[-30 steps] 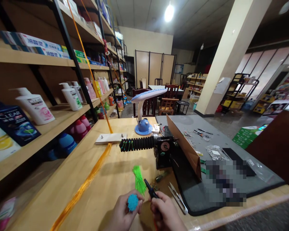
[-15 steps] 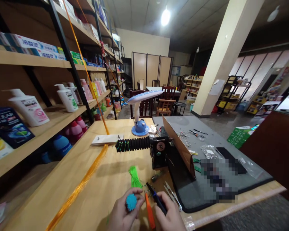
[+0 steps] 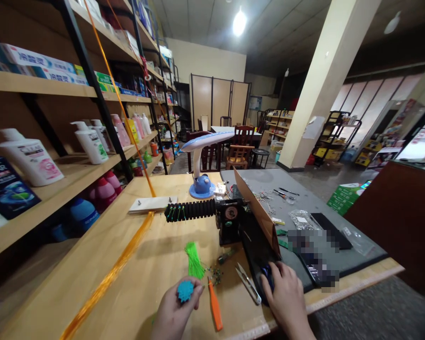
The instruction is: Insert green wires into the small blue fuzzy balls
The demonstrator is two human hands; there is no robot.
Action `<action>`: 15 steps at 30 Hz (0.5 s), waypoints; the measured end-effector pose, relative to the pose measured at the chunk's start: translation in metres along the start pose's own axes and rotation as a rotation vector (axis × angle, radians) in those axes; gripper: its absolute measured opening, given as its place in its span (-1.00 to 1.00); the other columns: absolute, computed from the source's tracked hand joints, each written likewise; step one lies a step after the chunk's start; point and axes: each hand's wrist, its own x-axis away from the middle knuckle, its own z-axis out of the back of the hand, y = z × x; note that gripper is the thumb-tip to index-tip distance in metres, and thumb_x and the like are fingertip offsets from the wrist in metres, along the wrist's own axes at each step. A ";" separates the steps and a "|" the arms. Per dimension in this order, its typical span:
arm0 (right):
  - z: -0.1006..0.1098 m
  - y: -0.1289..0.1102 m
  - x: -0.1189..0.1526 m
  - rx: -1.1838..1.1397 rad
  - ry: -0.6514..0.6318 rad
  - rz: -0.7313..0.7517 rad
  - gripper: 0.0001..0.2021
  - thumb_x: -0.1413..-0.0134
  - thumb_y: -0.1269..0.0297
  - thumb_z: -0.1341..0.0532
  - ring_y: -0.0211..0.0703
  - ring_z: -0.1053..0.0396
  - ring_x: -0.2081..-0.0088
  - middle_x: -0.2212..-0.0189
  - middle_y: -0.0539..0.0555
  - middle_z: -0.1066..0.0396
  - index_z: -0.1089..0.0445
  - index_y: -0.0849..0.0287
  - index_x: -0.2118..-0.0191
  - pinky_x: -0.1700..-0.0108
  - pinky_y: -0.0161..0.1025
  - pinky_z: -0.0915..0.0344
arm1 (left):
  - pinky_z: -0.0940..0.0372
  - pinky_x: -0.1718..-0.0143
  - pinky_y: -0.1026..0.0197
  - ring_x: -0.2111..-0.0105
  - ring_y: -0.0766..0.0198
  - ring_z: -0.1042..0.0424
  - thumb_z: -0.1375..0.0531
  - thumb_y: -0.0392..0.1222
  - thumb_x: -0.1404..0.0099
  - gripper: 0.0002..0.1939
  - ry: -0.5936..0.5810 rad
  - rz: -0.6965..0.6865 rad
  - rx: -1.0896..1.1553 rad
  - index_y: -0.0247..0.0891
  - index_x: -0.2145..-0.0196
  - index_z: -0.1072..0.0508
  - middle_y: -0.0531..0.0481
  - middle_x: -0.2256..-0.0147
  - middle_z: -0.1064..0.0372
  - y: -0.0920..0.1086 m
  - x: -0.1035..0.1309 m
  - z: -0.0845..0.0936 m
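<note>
On the table [image 3: 109, 311], with the clock centred on the blue tuft [image 3: 185, 291], the orange strand [image 3: 115, 269] slants past between nine and ten o'clock, running up to the pale board [image 3: 138, 205] at eleven. The left hand [image 3: 177, 308] holds the tuft, fingers and thumb closed round it, its ragged end facing up. At twelve, farther off, stands the ridged black roller [image 3: 193, 210]; nearer, between twelve and one, lies the bundle of green threads [image 3: 194, 262]. The orange-handled tool [image 3: 216, 309] is just beside the left hand at four, some small beads [image 3: 216, 275] at two, and the snips [image 3: 248, 284] near three.

Farther out at three, the right hand [image 3: 286, 290] reaches down, fingers bent over a dark blue tool [image 3: 265, 270]; whether they pinch it or merely touch it I cannot tell. The step in hand looks like setting down or taking up that tool while the tuft is held. The next move seems to call for a steady left grip and right fingers clear of the snips.
</note>
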 end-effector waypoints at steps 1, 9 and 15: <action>0.001 -0.002 0.000 0.002 0.021 0.013 -0.71 -0.19 0.18 -0.16 0.29 -0.35 0.06 0.11 0.34 -0.45 -0.41 0.23 0.06 0.10 0.09 -0.28 | -0.14 0.46 0.23 0.55 0.24 -0.19 -0.27 0.37 -0.01 -0.48 0.010 0.016 0.001 -0.20 0.53 -0.45 0.14 0.64 -0.18 -0.002 0.000 0.000; 0.001 -0.057 0.001 -0.111 -0.224 0.173 -0.80 -0.05 0.57 -0.15 -0.03 -0.41 0.29 0.34 0.07 -0.45 -0.38 0.09 0.32 0.27 -0.22 -0.28 | -0.05 0.52 0.27 0.57 0.31 -0.08 -0.30 0.44 0.14 -0.37 0.034 0.145 0.080 -0.24 0.47 -0.48 0.19 0.62 -0.07 -0.014 -0.002 -0.002; -0.013 -0.056 -0.005 -0.105 -0.125 0.078 -0.77 0.06 0.60 -0.06 0.00 -0.41 0.41 0.50 0.09 -0.41 -0.26 0.09 0.41 0.38 -0.22 -0.19 | 0.02 0.57 0.30 0.60 0.36 0.01 -0.29 0.42 0.12 -0.42 0.052 0.191 0.136 -0.18 0.48 -0.42 0.22 0.62 0.00 -0.021 -0.005 -0.002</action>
